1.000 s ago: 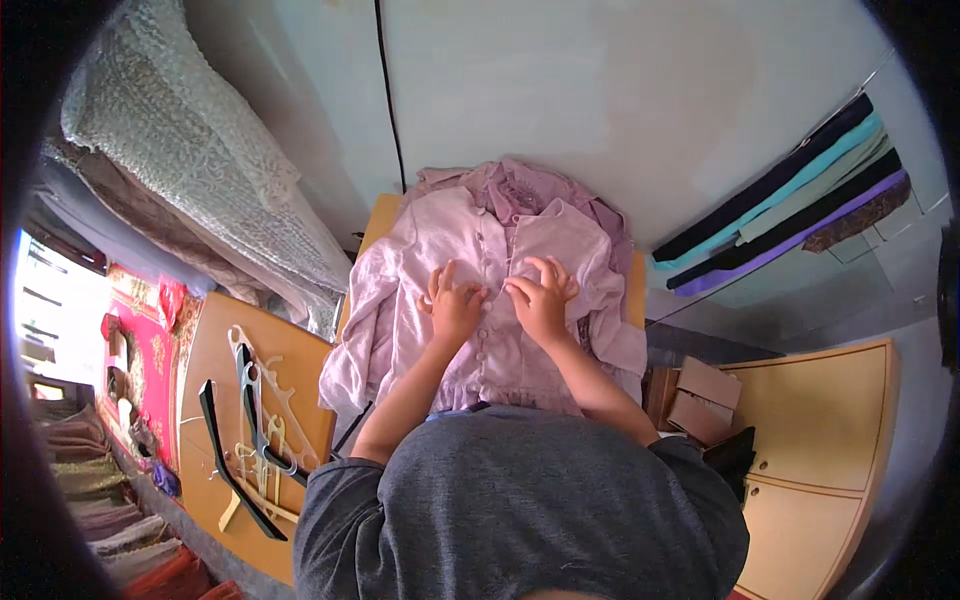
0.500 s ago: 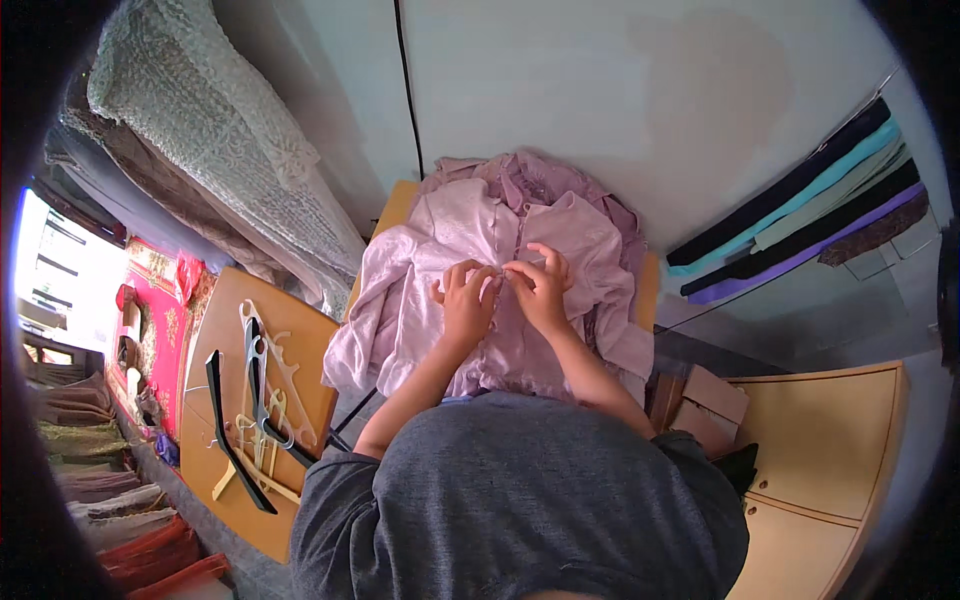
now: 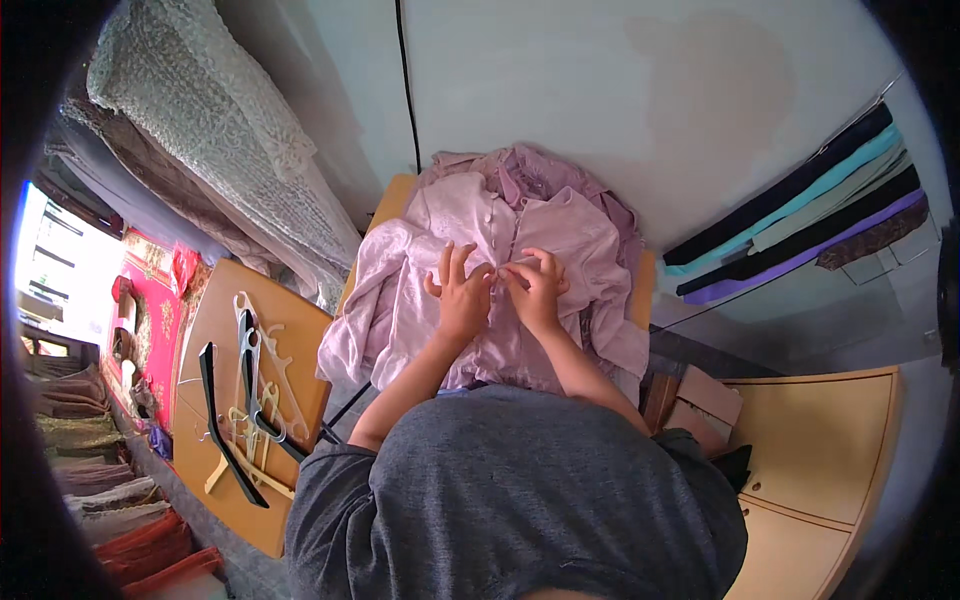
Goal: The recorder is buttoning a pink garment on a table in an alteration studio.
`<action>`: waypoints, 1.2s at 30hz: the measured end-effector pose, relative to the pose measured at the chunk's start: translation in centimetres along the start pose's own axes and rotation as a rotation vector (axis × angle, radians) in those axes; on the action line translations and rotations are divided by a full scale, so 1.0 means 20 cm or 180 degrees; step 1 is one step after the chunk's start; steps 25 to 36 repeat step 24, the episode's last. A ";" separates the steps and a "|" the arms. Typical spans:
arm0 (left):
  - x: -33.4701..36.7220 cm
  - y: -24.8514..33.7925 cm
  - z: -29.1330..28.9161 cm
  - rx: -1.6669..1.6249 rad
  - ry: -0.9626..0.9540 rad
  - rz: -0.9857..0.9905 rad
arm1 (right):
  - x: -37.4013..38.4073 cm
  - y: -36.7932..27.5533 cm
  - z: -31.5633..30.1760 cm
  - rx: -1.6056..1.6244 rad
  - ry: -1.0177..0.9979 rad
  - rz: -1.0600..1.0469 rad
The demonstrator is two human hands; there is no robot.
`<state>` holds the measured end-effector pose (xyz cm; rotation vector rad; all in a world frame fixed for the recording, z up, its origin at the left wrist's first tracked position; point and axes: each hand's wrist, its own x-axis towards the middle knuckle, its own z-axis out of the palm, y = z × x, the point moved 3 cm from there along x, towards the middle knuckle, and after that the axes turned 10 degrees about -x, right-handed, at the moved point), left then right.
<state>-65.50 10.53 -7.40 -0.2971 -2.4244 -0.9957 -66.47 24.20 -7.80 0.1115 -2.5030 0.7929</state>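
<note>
A pale pink long-sleeved blouse [image 3: 376, 262] lies front up, its sleeves out to both sides. A row of small buttons runs down its middle opening, which is parted near the collar. My left hand [image 3: 463, 300] pinches the left edge of the opening between thumb and index finger, its other fingers raised. Close beside it, my right hand [image 3: 535, 295] pinches the facing edge. The fingertips nearly meet; the exact button between them is too small to make out. Under the blouse, a darker mauve garment [image 3: 585, 190] shows at the far side.
Wooden table edges [image 3: 392, 203] show around the garments. At left, a wooden table [image 3: 290, 300] bears several black and pale hangers [image 3: 225, 430]. Lace garments [image 3: 215, 120] hang at the upper left, folded cloths [image 3: 790, 215] at the right. A wooden cabinet [image 3: 820, 440] stands at the lower right.
My left hand's middle and ring fingers have lifted and straightened. My right hand's fingers have curled a little, staying at the blouse's opening. The whole view has shifted slightly.
</note>
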 end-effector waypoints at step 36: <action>-0.06 -0.17 0.07 -0.1258 -0.0311 -0.0505 | -0.08 0.03 0.05 0.0000 -0.0529 -0.0235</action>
